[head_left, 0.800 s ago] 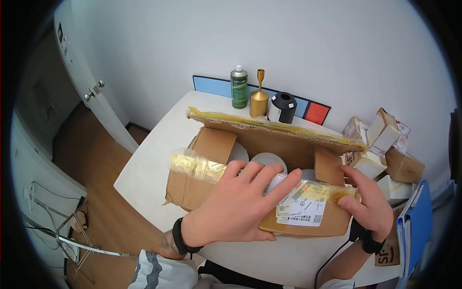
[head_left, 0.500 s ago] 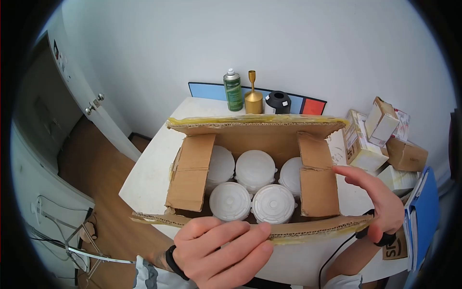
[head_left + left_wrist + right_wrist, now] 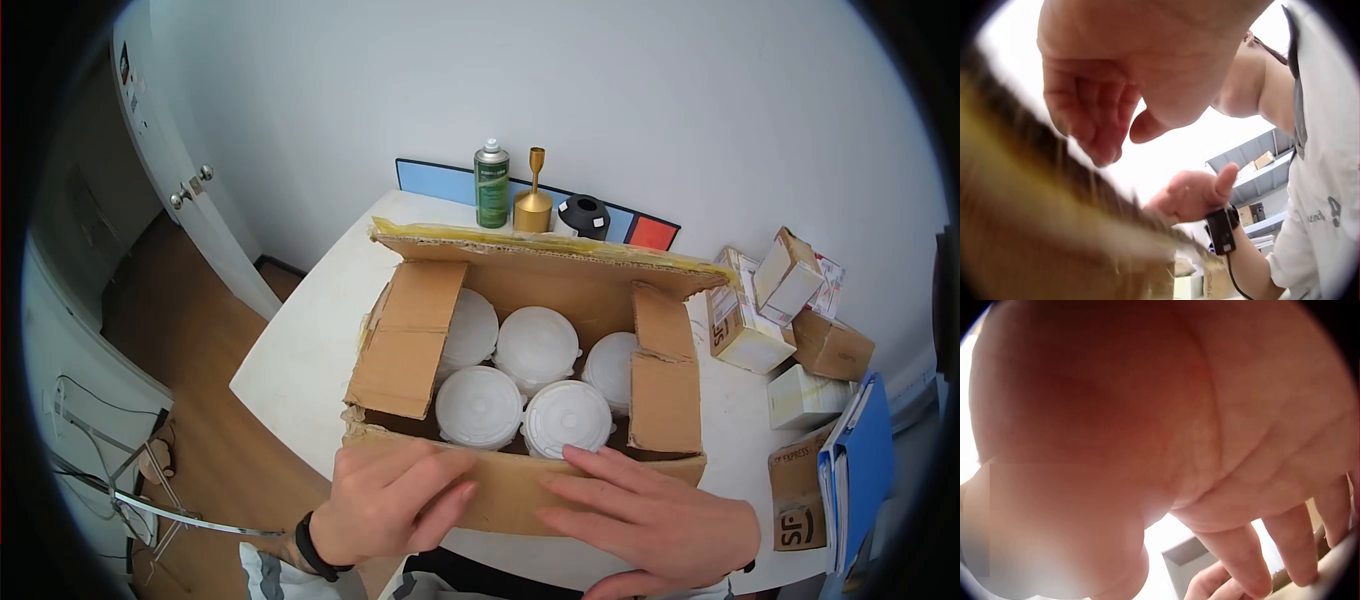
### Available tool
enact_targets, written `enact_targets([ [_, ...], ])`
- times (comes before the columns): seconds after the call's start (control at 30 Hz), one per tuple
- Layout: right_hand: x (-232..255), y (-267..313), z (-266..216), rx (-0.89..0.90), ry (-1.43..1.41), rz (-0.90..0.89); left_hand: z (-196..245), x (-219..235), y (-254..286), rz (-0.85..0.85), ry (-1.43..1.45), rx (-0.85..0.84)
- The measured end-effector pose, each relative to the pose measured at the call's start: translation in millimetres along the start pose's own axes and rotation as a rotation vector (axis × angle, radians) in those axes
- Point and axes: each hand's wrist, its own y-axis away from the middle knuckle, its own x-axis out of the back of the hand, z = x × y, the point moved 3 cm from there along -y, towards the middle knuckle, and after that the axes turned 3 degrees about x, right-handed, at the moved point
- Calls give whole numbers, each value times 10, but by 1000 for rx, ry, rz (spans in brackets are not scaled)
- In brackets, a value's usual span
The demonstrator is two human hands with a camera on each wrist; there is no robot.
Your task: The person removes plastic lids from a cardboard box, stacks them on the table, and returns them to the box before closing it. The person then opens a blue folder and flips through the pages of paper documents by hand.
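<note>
A brown cardboard box [image 3: 570,497] stands on the white table with its top flaps spread apart. Inside are several round white lidded tubs [image 3: 480,407], partly covered left and right by the short side flaps [image 3: 398,345]. My left hand [image 3: 395,495] is at the box's near left edge, fingers loosely bent. In the left wrist view nothing shows between its fingers and thumb; the flap's taped edge [image 3: 1054,169] runs close below. My right hand [image 3: 660,520] lies over the near side, fingers nearly straight, their tips by the rim and the front tub [image 3: 567,420].
Behind the box stand a green spray can [image 3: 492,188], a gold candlestick [image 3: 534,195] and a black cone-shaped object [image 3: 584,217]. Small cartons [image 3: 750,318] are piled at the right, with a blue folder [image 3: 862,465] nearer. A door [image 3: 195,180] stands at the left.
The near flap has swung down toward me, uncovering the tubs. My left hand has shifted left along the near edge. My right hand has come from the right end to the front.
</note>
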Motion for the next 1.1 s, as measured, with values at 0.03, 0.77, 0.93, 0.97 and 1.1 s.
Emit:
enact_targets([
  [0.03,-53,-73,-63,-73,36,96,-47,-22,-87,-68,-40,-25],
  [0.77,109,610,890,-793,69,504,-790,272,-245,-425,-169,180],
  [0.93,238,780,300,-915,-131,390,-651,569,-151,-586,-202,138],
  [0.97,266,872,179,-999,-259,348,-612,651,-145,-702,-192,151],
  [1.1,338,1185,21,-790,-206,487,-392,787,-720,-663,-431,80],
])
